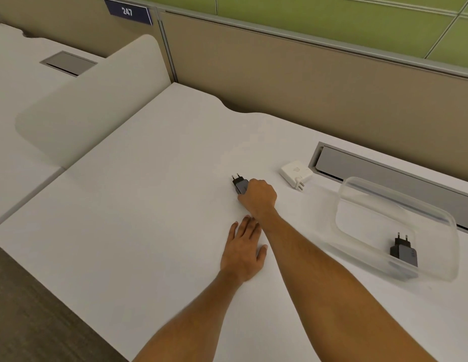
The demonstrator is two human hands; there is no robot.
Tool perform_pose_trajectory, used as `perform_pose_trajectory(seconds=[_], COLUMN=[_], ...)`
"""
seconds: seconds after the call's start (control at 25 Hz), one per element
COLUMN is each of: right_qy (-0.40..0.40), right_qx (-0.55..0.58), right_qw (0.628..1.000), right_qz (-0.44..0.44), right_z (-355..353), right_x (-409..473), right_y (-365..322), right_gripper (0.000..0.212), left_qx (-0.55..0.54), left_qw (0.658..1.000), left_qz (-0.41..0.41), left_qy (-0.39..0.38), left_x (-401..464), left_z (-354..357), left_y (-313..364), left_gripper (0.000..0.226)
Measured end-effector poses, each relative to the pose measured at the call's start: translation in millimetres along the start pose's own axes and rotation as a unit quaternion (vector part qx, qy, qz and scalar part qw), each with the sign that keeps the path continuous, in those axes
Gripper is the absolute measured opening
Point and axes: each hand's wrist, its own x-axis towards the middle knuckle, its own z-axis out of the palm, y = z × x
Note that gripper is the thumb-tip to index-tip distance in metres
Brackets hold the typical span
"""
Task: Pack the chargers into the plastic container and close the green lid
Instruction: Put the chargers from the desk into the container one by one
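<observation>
We see the white surface [149,205] filling most of the frame, with both bare forearms entering from the bottom edge. The right hand [259,195], at the centre of the frame, is closed over the body of a dark charger [239,182]; the charger's two plug pins point toward the upper left, and the charger appears to rest on the surface. The left hand [243,250], just below and touching the right wrist, lies flat with fingers extended and palm down on the surface, gripping nothing. A white charger [295,172] lies on the surface to the right of centre, its pins pointing toward the lower right, just beside a grey cable slot [384,176] set in the surface. The clear plastic container [358,194] stands open at the right of the frame, near the slot. A second dark charger [404,253] lies inside the container, against its lower right wall, pins pointing up in the frame. A tan partition [306,74] runs across the top of the frame, and a blue plate marked 247 [127,12] sits at the upper left.
</observation>
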Motion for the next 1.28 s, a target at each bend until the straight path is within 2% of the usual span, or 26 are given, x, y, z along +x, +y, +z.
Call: perform_pose_trajectory(seconds=[0.32, 0.72, 1.0, 1.28], right_qy=[0.024, 0.166, 0.233, 0.233], right_qx=[0.004, -0.004, 0.005, 0.026], right_qw=[1.000, 0.986, 0.971, 0.964], right_qz=[-0.014, -0.015, 0.053, 0.129], right_z=[-15, -96, -135, -134], right_x=[-7, -11, -42, -84], right_y=[8, 56, 132, 203], right_gripper=[0.026, 0.024, 0.019, 0.026], left_qx=[0.011, 0.020, 0.008, -0.003], left_qw=[1.000, 1.000, 1.000, 1.000], left_qz=[-0.005, 0.004, 0.015, 0.019], left_qy=[-0.014, -0.005, 0.011, 0.016], left_x=[0, 0, -2, -3], left_z=[3, 3, 2, 1], left_y=[-1, -2, -1, 0], left_gripper=[0.065, 0.065, 0.062, 0.065])
